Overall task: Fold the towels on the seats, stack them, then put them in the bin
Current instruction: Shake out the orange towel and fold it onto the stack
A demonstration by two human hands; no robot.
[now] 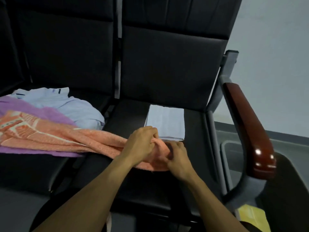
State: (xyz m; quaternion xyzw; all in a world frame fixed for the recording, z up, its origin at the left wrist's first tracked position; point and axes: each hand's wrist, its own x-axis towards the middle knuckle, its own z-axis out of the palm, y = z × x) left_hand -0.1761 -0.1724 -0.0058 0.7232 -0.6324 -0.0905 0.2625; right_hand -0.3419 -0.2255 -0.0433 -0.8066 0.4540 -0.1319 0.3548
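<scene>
orange towel [70, 136] gripped (both hands)

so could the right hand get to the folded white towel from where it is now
Probably yes. The folded white towel lies flat on the seat just beyond the right hand, nothing between them. But that hand and the left hand both grip the orange towel, so it must let go first.
</scene>
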